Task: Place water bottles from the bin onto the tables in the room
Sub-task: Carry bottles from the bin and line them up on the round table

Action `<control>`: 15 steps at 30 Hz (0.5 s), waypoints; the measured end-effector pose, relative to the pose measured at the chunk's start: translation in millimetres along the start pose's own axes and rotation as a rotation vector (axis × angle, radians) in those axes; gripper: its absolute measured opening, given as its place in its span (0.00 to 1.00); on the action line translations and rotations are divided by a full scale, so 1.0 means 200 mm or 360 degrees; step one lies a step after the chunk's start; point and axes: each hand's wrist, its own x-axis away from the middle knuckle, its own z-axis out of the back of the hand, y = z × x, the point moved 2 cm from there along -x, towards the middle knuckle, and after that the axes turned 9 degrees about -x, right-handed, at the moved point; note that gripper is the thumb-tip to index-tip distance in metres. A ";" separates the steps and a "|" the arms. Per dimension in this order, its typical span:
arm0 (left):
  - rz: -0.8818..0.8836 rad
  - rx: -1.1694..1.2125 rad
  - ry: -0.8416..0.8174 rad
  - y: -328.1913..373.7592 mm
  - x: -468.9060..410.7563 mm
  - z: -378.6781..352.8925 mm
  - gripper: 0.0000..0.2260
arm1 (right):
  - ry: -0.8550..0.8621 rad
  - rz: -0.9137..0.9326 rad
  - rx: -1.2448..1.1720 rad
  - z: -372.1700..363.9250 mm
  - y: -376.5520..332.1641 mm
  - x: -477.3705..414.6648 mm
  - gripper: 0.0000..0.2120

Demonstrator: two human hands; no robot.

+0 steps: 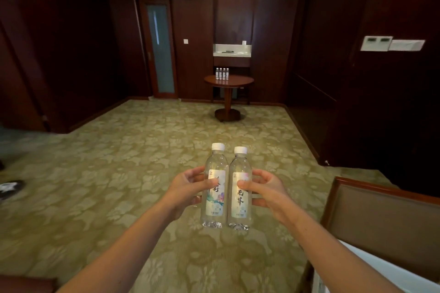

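I hold two clear water bottles with white caps upright in front of me, side by side and touching. My left hand (190,188) grips the left bottle (214,188) around its label. My right hand (266,189) grips the right bottle (240,191) the same way. Far ahead stands a round wooden table (238,80) on a single pedestal, with several small water bottles (222,73) lined up at its back edge. No bin is in view.
Patterned green carpet (142,162) stretches between me and the round table. A wood-framed chair (381,216) stands close at the lower right. Dark wood panel walls surround the room, with a glass-panel door (160,47) at the back left and a white shelf (232,49) above the table.
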 end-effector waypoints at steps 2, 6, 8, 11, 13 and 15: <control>-0.0018 0.0003 0.0055 0.02 -0.02 0.07 0.28 | -0.0023 0.0021 -0.0009 -0.06 -0.02 -0.05 0.23; -0.0086 -0.0043 0.0102 0.06 -0.11 0.16 0.31 | -0.0048 0.0025 -0.0017 -0.13 -0.04 -0.17 0.26; -0.0111 -0.0077 0.0131 0.07 -0.17 0.19 0.31 | -0.0065 0.0032 -0.0013 -0.14 -0.06 -0.26 0.26; -0.0109 -0.0099 0.0158 0.08 -0.31 0.24 0.26 | -0.0085 0.0039 0.0021 -0.15 -0.07 -0.43 0.26; -0.0108 -0.0144 0.0158 0.09 -0.43 0.26 0.25 | -0.0103 0.0034 0.0046 -0.15 -0.07 -0.56 0.26; -0.0099 -0.0162 0.0161 0.10 -0.57 0.27 0.23 | -0.0126 0.0032 0.0065 -0.13 -0.08 -0.72 0.26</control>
